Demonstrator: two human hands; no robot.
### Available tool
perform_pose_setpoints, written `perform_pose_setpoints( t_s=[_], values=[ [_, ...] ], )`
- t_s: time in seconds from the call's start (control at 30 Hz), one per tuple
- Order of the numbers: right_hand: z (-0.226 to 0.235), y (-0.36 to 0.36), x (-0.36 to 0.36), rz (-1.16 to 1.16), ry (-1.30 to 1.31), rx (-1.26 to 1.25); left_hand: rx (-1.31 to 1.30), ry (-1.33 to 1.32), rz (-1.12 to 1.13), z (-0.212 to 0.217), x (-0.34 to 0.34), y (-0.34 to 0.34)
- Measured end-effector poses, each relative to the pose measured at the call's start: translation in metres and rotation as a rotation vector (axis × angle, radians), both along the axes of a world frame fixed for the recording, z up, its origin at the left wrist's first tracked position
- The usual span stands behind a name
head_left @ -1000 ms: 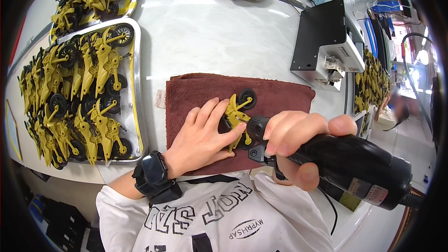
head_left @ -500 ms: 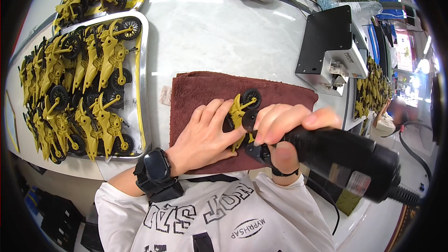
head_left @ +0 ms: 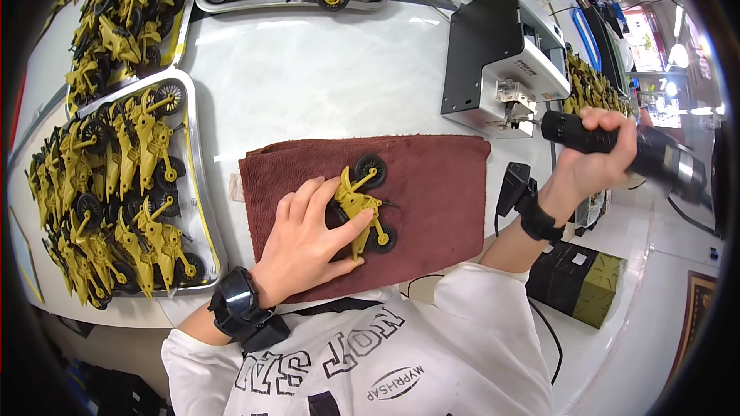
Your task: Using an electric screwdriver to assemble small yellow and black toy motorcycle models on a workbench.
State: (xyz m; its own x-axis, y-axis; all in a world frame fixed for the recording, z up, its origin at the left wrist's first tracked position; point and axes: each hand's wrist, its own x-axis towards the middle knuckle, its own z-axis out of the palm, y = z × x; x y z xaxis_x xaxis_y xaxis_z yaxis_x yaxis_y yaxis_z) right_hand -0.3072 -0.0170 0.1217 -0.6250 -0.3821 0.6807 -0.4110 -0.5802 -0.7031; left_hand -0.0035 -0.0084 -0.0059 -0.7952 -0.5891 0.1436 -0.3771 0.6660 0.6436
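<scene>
- The yellow toy motorcycle (head_left: 354, 203) lies on its side around the middle of the brown cloth (head_left: 435, 208), wheels toward the cloth's right edge.
- The left hand (head_left: 302, 233) pins it down, fingers a little apart, index finger across the body, thumb at its lower end.
- The right hand (head_left: 600, 160), fingers wrapped around a black powered screwdriver (head_left: 572, 131), is past the cloth's far right corner.
- Its nose points at a metal-fronted box (head_left: 487, 54) by the tabletop's right edge (contact cannot be told).
- A tray (head_left: 205, 212) of similar motorcycles (head_left: 150, 146) sits along the tabletop's left edge.
</scene>
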Motion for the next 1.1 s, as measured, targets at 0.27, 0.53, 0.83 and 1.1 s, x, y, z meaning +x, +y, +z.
perform_pose_setpoints(
  t_s=[0.27, 0.53, 0.83, 1.1],
  values=[
    [-0.011, -0.014, -0.003, 0.048, -0.075, 0.169, -0.001, 0.000, 0.011, 0.001, 0.003, -0.002],
    [-0.031, 0.026, 0.102, 0.622, -0.181, 0.185, -0.008, 0.024, 0.013, -0.003, 0.004, -0.002],
    [-0.050, 0.003, 0.121, 0.649, -0.075, 0.288, 0.031, 0.028, -0.010, -0.002, 0.007, -0.001],
    [-0.062, -0.004, 0.122, 0.631, -0.093, 0.360, 0.055, 0.041, -0.017, -0.002, 0.007, -0.003]
  ],
)
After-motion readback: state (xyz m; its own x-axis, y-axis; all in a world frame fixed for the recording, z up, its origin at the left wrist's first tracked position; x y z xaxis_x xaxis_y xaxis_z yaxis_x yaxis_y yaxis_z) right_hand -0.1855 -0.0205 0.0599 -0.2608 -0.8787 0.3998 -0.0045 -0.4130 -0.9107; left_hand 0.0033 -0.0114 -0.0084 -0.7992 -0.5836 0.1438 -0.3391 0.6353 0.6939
